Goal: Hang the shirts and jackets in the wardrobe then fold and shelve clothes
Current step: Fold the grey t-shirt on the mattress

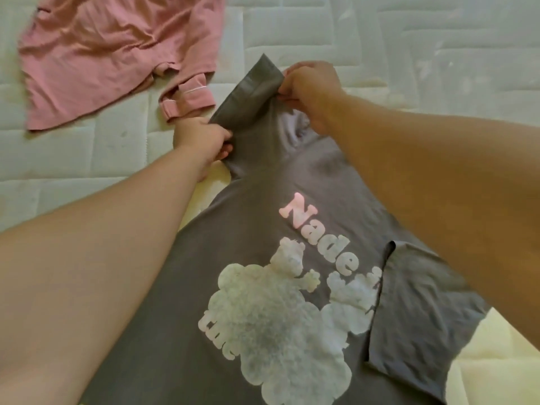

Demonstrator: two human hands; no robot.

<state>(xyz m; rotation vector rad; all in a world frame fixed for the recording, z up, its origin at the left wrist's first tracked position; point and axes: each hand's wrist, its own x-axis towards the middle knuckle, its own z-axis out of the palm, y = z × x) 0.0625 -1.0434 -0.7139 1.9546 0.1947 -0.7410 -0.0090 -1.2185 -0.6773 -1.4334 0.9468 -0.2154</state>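
Grey tee [263,176] lies print-up on the bed [409,54], spread from the near edge of view to mid-frame, collar end away from the person.

Left hand [201,138]: fingers pinch the cloth at the base of the sleeve [251,95]. Right hand [309,92]: fingers pinch the sleeve's upper edge, just beside the collar. The sleeve stands lifted between the two hands.

Progress (judgement): folding stage, early.
- Tee is laid out and a sleeve fold is in hand. Body is not yet folded.
- Lower right part of the tee has a flap turned over onto the print.
- Pink top [111,54] lies crumpled and unfolded at far left of the bed, apart from the tee.
- No wardrobe, hanger or shelf in view, so hanging cannot be checked. Shelving is left to do.

Writing:
- "Nade" [318,232] in pink puffy letters. Any further letters are cut off by the flap.
- White cloud-and-bear print [277,317] sits below it.
- Pale letters at the print's lower left are partly hidden, not legible.
- No brand label is readable at the collar.
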